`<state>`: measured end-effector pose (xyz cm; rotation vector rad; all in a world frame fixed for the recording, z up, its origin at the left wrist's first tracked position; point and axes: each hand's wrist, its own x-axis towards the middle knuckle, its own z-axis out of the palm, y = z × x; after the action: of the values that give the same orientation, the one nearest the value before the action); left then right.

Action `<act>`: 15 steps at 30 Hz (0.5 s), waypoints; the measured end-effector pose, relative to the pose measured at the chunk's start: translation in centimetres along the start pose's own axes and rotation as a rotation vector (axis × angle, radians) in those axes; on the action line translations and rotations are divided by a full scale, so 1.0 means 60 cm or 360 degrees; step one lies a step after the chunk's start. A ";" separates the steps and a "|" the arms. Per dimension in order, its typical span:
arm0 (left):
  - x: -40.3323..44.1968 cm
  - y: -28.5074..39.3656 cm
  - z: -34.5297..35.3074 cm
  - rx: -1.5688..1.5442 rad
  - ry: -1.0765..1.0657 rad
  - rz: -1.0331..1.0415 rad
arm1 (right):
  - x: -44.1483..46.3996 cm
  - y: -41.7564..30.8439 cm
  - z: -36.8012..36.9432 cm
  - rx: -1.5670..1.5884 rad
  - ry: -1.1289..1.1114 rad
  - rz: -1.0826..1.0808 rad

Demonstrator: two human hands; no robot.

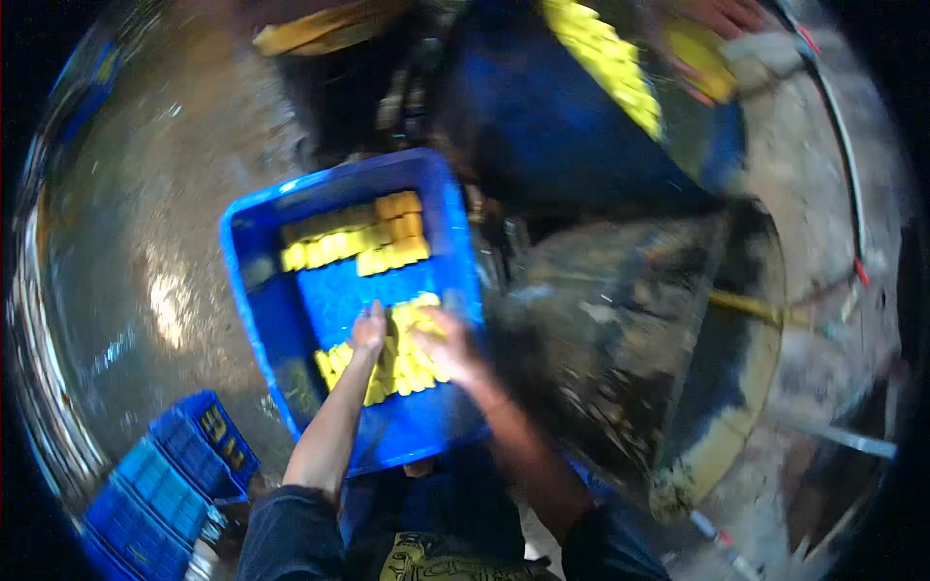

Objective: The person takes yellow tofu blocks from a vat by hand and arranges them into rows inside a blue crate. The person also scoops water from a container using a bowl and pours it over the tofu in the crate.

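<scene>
A blue plastic tub [363, 436] sits in front of me with rows of small yellow blocks in it. In its near half, my left hand [368, 331] is at the left side of a bunch of yellow blocks [412, 363], fingers pointing away from me. My right hand [449, 347], smeared by motion, presses against the right side of the same bunch, its fingers curved over the edge. Another group of yellow blocks [334, 250] lies across the tub's far half, with a few more orange ones [399, 215] at its right end. The fingertips are partly hidden.
Beyond the tub stands a dark blue vat [552, 126] with many yellow blocks [615, 73] along its edge; another person's hand [731, 17] is nearby. Blue crates [160, 494] are at the lower left on wet floor [126, 252]. A round basin [746, 387] stands right.
</scene>
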<state>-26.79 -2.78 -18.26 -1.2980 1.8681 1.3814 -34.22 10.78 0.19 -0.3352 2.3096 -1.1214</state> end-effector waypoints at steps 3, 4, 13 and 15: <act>-0.131 0.148 0.007 -0.0566 0.0467 0.0619 | -0.135 -0.173 -0.151 0.0523 -0.0080 -0.0420; -0.189 0.217 0.009 -0.0731 0.0431 0.0803 | -0.173 -0.213 -0.210 0.0667 -0.0301 -0.0295; -0.706 0.714 0.198 -0.0123 -0.1124 0.2609 | -0.314 0.076 -0.646 0.0157 0.0643 -0.0176; -0.663 0.717 0.338 0.0712 -0.1271 0.2549 | -0.304 0.193 -0.652 -0.0338 0.0355 0.0309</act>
<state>-50.57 33.75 25.84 1.1845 2.2038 1.4620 -41.50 51.35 17.49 -0.0622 2.6001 -0.8572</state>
